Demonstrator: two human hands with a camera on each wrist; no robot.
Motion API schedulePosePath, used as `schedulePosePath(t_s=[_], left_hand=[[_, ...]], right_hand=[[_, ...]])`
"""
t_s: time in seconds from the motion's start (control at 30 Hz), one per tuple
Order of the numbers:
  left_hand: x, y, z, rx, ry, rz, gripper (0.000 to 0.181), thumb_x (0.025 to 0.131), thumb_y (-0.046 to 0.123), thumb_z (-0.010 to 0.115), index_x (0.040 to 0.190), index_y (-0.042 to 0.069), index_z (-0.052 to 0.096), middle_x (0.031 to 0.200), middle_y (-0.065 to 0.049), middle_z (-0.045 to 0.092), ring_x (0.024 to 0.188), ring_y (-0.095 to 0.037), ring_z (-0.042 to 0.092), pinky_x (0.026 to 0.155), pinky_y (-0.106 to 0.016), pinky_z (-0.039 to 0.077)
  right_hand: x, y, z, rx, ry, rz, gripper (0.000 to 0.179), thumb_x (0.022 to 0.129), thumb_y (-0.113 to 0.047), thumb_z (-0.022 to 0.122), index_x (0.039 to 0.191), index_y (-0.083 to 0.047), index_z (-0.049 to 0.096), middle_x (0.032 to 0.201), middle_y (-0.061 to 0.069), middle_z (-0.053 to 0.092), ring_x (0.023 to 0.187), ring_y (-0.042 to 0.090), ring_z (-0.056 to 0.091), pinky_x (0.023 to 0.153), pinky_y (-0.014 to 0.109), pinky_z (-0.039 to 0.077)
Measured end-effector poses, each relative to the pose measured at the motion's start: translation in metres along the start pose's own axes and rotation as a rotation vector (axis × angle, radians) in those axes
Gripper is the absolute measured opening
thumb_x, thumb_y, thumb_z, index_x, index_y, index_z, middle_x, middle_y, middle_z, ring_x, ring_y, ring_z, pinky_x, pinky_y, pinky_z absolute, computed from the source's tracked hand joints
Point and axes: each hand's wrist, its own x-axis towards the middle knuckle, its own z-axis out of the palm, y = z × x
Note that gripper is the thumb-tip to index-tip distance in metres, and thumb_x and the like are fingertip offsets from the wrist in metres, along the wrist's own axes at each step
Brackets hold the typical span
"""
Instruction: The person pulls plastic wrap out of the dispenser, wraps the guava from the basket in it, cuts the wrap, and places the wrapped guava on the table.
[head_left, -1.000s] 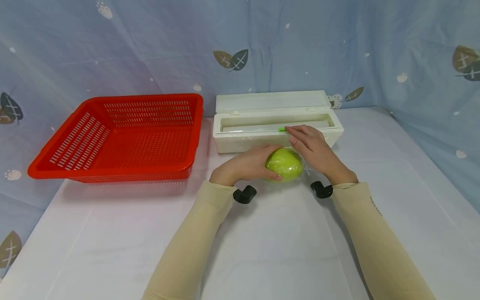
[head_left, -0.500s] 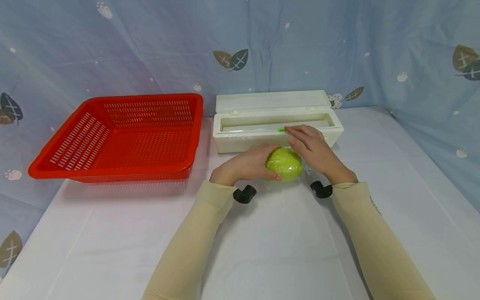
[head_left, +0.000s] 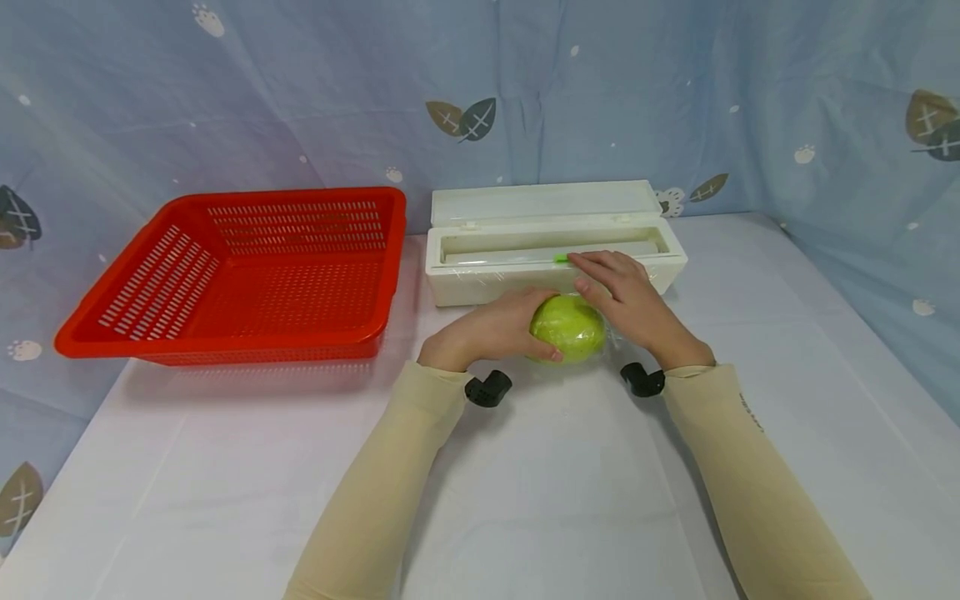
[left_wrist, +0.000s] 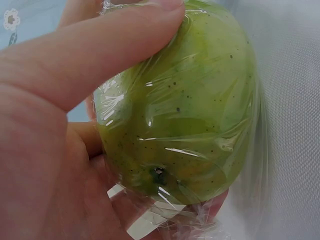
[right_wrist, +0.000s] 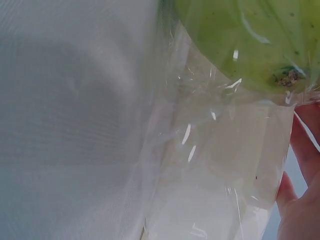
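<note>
In the head view my left hand (head_left: 498, 327) grips a round green fruit (head_left: 572, 327) from its left side, thumb in front. Clear plastic wrap covers the fruit, smooth and glossy in the left wrist view, with dark specks and a stem end (left_wrist: 159, 172) showing through. From the fruit the clear film (right_wrist: 200, 130) stretches toward the long white cling film box (head_left: 480, 285) behind it. My right hand (head_left: 628, 300) reaches over the box's front edge with fingers extended, fingertips against a small green slider (head_left: 561, 258). Its thumb lies apart, close to the fruit.
The box's lid (head_left: 543, 204) stands raised at the back, and a white roll (head_left: 525, 254) shows inside. To the left is a red plastic basket (head_left: 300, 340). A patterned blue curtain (head_left: 585, 108) hangs behind the white tabletop (head_left: 547, 483).
The green slider and my right fingertips have shifted very slightly left along the box's edge. My left hand keeps its grip on the fruit almost without moving.
</note>
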Motion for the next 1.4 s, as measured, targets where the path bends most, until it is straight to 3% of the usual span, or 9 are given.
schedulePosePath(t_s=[1.4], left_hand=[[0.0009, 0.0, 0.0003, 0.017, 0.001, -0.001, 0.073, 0.072, 0.039, 0.071, 0.129, 0.01, 0.037, 0.12, 0.001, 0.045, 0.103, -0.013, 0.042, 0.088, -0.027, 0.035]], right_hand=[[0.0024, -0.0068, 0.0052, -0.063, 0.024, -0.04, 0.045, 0.096, -0.04, 0.032, 0.132, -0.016, 0.046, 0.134, 0.003, 0.042, 0.127, 0.023, 0.028, 0.103, 0.048, 0.005]])
